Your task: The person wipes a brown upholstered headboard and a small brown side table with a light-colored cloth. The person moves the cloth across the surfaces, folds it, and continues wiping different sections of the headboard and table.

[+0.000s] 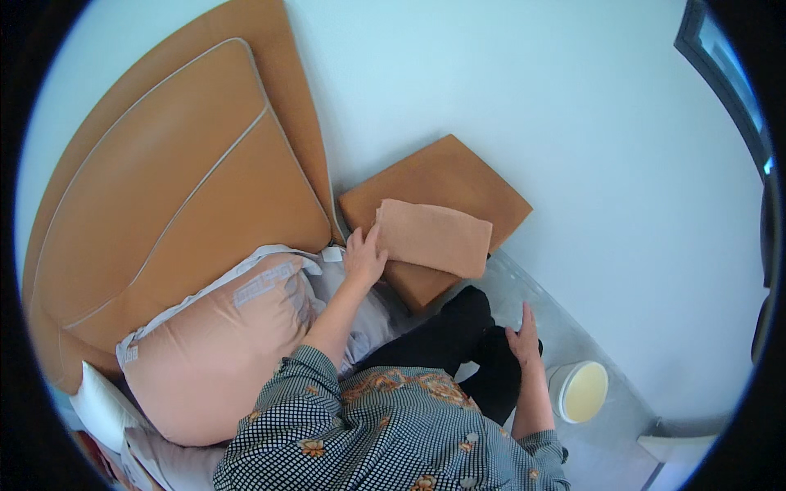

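Observation:
A folded peach-coloured cloth [436, 236] lies across the top of a brown bedside table [457, 169], hanging slightly past its front edge. My left hand [365, 256] is at the cloth's left end, fingertips against or just beside that edge; contact is hard to tell. Its fingers are spread and do not close on the cloth. To the right, my right hand [524, 339] hovers above my black-trousered knee, thumb apart from the extended fingers, holding nothing. Beside my left arm, a peach pillow [209, 359] with pale trim leans on the brown padded headboard [184, 166].
A white bucket [577, 391] with a pale yellow top stands on the grey floor [509, 288] by my right forearm. The white wall [491, 80] rises behind the table. A white pillow [101, 405] lies at lower left. Dark-framed objects [718, 73] line the right rim.

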Available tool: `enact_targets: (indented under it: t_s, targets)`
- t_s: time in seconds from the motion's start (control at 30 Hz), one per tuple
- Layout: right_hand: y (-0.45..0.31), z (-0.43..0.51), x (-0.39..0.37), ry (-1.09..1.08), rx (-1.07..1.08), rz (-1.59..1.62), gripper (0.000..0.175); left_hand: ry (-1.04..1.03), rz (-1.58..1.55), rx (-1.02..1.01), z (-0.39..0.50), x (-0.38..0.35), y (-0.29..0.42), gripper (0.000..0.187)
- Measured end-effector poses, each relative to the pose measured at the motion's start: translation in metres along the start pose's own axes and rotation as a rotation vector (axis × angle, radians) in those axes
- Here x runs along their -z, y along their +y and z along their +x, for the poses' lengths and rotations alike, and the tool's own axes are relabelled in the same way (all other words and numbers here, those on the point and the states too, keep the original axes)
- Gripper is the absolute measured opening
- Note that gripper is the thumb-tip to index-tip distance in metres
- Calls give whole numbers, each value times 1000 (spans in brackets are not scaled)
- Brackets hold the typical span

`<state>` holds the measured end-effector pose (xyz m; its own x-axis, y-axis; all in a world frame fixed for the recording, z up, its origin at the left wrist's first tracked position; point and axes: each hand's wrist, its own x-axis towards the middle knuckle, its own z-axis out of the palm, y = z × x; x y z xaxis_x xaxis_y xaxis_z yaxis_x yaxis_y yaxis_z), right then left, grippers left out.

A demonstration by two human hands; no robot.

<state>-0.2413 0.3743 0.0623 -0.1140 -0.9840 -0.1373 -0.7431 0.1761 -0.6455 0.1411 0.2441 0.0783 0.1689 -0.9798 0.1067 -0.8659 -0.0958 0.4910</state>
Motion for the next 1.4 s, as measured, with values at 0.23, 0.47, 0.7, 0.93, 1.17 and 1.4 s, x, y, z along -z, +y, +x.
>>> enact_targets:
  t_s: [0.23, 0.47, 0.7, 0.93, 1.17, 1.4]
  targets:
    - [80, -68, -13, 39, -263, -47, 85, 4, -59, -246, 3, -35, -3, 60]
    - [48, -45, -42, -37, -405, -309, 79, -235, 303, -881, 49, -75, 55, 49]
    - [33, -28, -47, 41, -320, -349, 76, -479, 384, -1172, 89, -120, 82, 51]
    - [38, -8, -45, 22, -392, -314, 75, -627, 460, -1067, 110, -133, 81, 53]
    - [48, 29, -43, 43, -409, -238, 77, -404, 514, -674, 185, -158, 78, 54]
    - [0, 155, -41, 280, 147, -22, 61, -245, 467, -342, 217, -186, 91, 56]
